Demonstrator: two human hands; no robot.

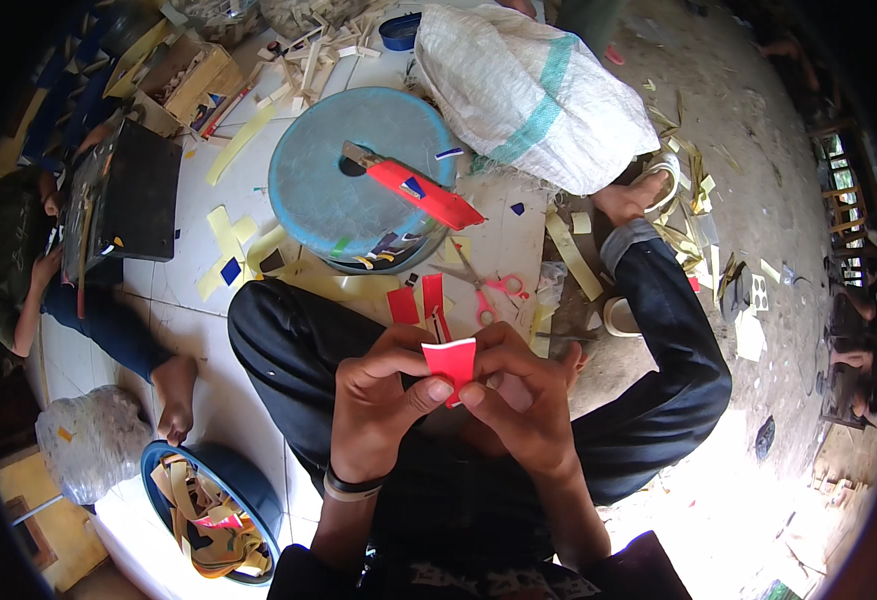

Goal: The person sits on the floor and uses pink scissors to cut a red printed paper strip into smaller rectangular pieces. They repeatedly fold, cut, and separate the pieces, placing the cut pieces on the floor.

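Between both hands, above my lap, I hold a small red strip [450,368] with a white upper edge. My left hand [378,395] pinches it with thumb and fingers from the left, a dark band round that wrist. From the right, my right hand [520,400] grips the same strip, its thumb on the front face. Just beyond my hands lie red pieces [404,305] and red-handled scissors [485,304]. A round blue plastic stool [303,160] stands farther ahead, with a knife [361,155] and a long red piece [423,193] on top.
A white woven sack [498,80] lies beyond the stool. Yellowish scraps [570,255] litter the floor. At the left, another person [48,270] sits by a black box [133,190]. A blue bucket [158,470] of strips stands lower left, beside a clear plastic bag [93,440].
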